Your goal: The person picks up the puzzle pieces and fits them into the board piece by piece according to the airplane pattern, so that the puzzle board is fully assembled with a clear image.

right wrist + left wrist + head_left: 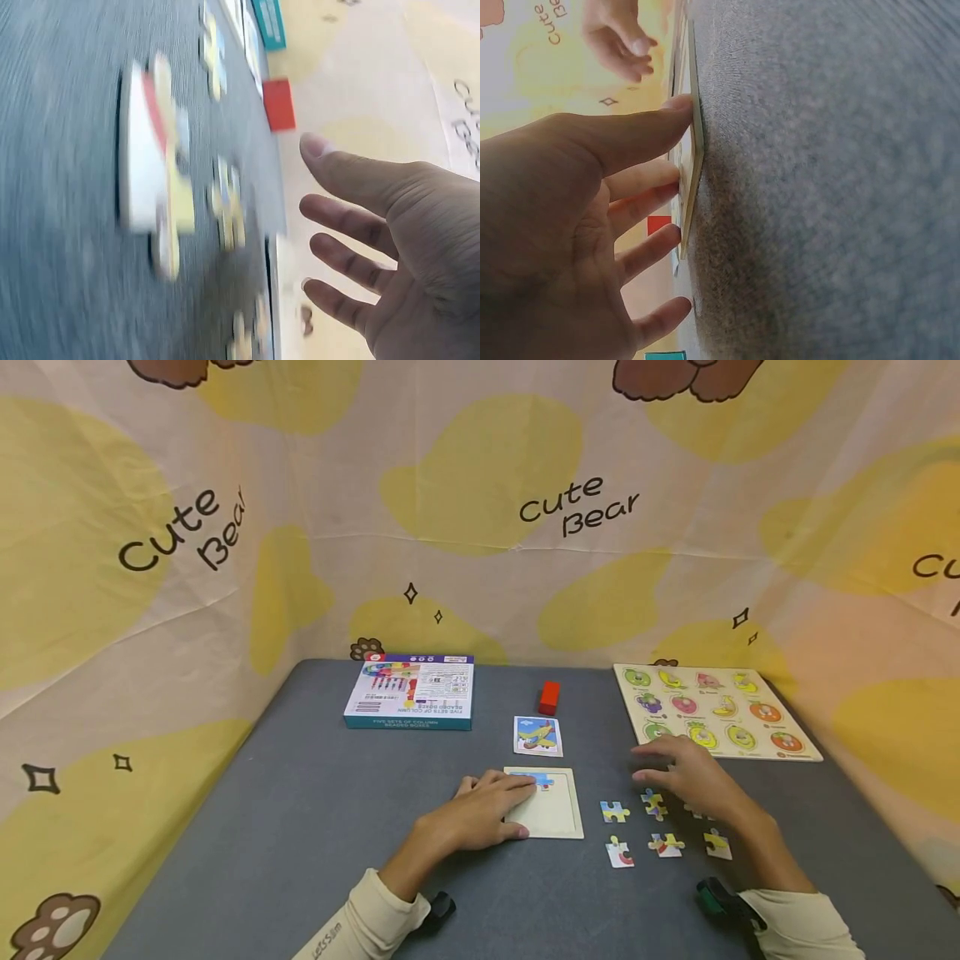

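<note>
My left hand rests on a shallow wooden puzzle tray, its fingers spread and touching the board. In the left wrist view the thumb lies against the tray's near edge. Blue puzzle pieces sit along the tray's top, partly covered by the fingertips. Loose jigsaw pieces lie in two rows to the right of the tray; one is partly hidden by my right hand. That hand hovers over them, holding nothing, with thumb and fingers apart. A white-and-red piece shows large in the right wrist view.
Behind the tray lies a picture card of a yellow airplane, with a red block beyond it. A flat box stands at back left. At back right is a fruit board. Printed fabric encloses the table.
</note>
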Available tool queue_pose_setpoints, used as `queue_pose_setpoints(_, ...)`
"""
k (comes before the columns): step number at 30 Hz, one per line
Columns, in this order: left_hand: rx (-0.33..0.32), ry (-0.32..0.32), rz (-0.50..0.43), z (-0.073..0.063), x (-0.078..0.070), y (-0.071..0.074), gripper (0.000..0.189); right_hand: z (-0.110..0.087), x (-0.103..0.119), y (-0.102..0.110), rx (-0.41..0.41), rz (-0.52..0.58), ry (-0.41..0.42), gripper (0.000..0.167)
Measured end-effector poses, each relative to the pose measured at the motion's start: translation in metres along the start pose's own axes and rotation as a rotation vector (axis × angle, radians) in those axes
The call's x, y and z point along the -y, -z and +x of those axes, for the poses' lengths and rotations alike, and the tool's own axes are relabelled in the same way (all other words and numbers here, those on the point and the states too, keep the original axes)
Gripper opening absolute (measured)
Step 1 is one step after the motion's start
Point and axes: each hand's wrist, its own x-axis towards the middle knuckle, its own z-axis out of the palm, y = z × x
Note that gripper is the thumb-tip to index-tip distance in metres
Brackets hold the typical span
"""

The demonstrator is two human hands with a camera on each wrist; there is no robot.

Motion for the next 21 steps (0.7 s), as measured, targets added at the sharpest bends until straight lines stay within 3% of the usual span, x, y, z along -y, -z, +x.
queue_pose_setpoints(11,0.005,-0.001,0.0,0.0,0.0,0.0,0.066,-0.015,-0.046,0.016,-0.012,-0.041,-0.083,0.039)
queue_pose_setpoints(21,0.001,0.011,-0.002,0.001,0.0,-0.001,0.067,-0.019,-0.06,0.021,-0.014,-0.087,-0.09,0.038)
